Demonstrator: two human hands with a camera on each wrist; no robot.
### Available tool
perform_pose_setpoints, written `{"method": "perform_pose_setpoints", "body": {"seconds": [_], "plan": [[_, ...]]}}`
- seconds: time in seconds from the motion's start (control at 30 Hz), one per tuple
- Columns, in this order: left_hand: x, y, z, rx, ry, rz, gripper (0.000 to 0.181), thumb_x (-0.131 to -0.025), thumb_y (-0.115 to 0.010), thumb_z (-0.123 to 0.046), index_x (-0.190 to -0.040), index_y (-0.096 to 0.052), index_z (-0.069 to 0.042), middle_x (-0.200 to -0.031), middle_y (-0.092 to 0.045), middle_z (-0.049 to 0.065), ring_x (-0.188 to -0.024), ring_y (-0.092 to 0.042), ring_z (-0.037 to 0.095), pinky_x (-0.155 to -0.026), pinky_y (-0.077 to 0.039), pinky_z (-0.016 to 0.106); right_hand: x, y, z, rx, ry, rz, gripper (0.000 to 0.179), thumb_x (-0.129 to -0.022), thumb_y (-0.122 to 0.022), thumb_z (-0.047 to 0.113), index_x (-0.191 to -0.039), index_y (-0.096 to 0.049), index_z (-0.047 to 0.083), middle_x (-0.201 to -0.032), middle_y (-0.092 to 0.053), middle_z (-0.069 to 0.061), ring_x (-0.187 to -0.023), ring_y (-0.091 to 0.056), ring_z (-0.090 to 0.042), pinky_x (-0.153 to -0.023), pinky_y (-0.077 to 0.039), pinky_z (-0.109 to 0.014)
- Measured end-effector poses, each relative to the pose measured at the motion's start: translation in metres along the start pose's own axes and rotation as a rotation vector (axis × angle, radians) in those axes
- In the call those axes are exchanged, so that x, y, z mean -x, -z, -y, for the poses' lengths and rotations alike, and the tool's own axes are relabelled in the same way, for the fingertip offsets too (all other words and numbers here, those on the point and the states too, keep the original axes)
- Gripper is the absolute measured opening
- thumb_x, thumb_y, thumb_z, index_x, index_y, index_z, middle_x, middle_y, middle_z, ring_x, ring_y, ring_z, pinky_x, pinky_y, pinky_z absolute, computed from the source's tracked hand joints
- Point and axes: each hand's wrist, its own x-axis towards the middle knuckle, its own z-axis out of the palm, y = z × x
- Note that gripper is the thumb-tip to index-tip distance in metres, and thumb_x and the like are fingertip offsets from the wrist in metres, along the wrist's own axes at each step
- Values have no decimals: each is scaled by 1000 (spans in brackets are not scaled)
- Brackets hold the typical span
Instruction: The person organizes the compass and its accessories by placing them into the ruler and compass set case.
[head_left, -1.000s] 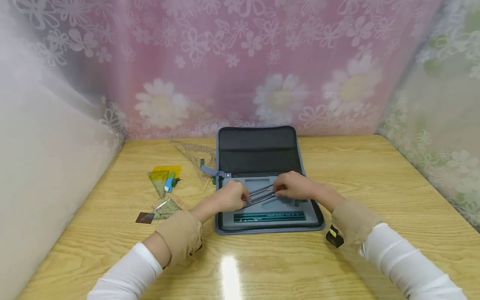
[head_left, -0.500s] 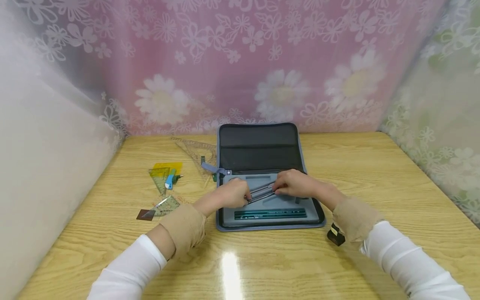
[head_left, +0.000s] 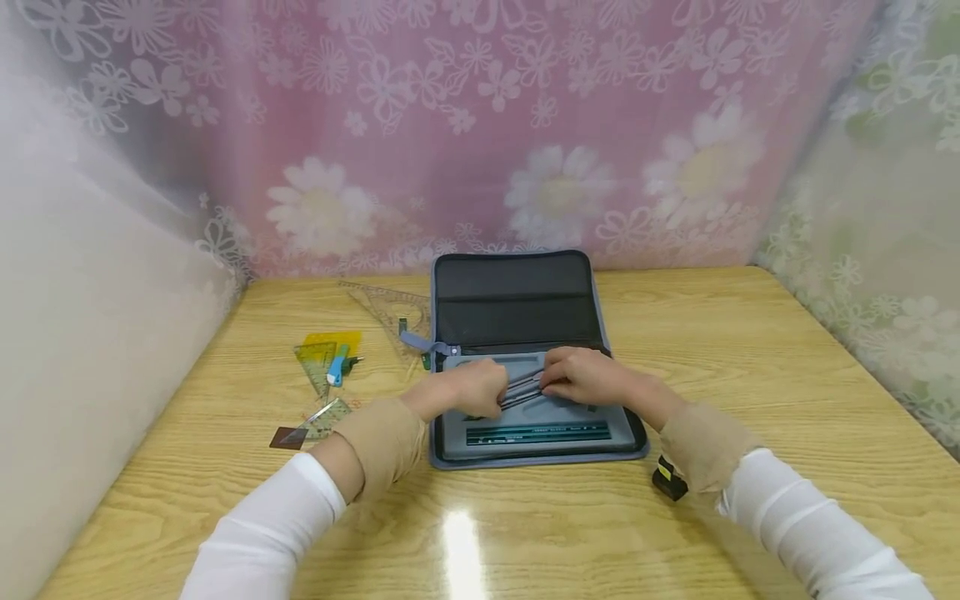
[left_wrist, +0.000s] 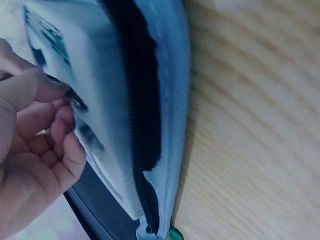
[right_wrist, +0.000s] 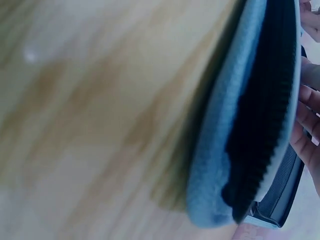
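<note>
A zip-up drawing case (head_left: 630, 457) lies unfolded on the table, its black lid (head_left: 517, 300) standing at the back. Over its grey moulded tray (head_left: 459, 442), both hands hold a slim metal drawing compass (head_left: 522, 388) with two long legs, slanted across the recesses. My left hand (head_left: 477, 390) grips its left end with curled fingers; in the left wrist view, thumb and fingertips pinch its dark end (left_wrist: 77, 100). My right hand (head_left: 581, 375) pinches the right end between thumb and fingers. Dark green pencils (head_left: 538, 433) lie in the tray's front slot. The compass ends are hidden by fingers.
Left of the case lie a clear set square (head_left: 390, 304), a yellow plastic sheet (head_left: 348, 339), a blue-and-green tool (head_left: 337, 367), smaller set squares (head_left: 330, 417) and a dark brown square (head_left: 288, 437). A curtain (head_left: 420, 167) hangs behind the table.
My left hand has slid right along the compass, closer to the right hand, and covers more of it. The right hand stays at its end. The case and loose tools are unmoved.
</note>
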Motion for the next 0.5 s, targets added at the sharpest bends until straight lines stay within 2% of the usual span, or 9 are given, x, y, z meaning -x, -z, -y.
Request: {"method": "perform_pose_setpoints", "body": {"seconds": [0.13,0.27,0.4,0.5], "plan": [[0,-1,5,36,-17,15,38,-84,-62,-3,-49,-50,-14,-43,-27,-8,-42,-18,7,-46,-23,22,-3,-2,1,-20,-6,-3,7,-85,-67,9,-90,-72,9,-85,-57,3,-72,-54,-8,-63,-47,-24],[5,-6,11,114,-35,-83,29,-86,-58,-1,-58,-64,-8,-46,-39,-8,-43,-25,6,-49,-29,21,-4,-2,3,18,-13,-8,6,-85,-67,10,-88,-71,10,-84,-57,3,-72,-55,-9,-64,-47,-26],[11,-13,10,133,-38,-186,39,-89,-58,-4,-51,-53,-11,-45,-30,-8,-43,-20,7,-48,-26,21,-4,-5,3,111,47,-35,5,-86,-66,10,-88,-70,8,-84,-57,0,-74,-55,-13,-65,-48,-28],[12,-17,8,117,-33,-224,48,-90,-57,-5,-48,-36,-16,-47,-17,-7,-45,-12,8,-48,-19,22,-4,-8,3,177,102,-58,5,-87,-64,11,-87,-68,7,-83,-56,-1,-74,-55,-14,-65,-47,-28]]}}
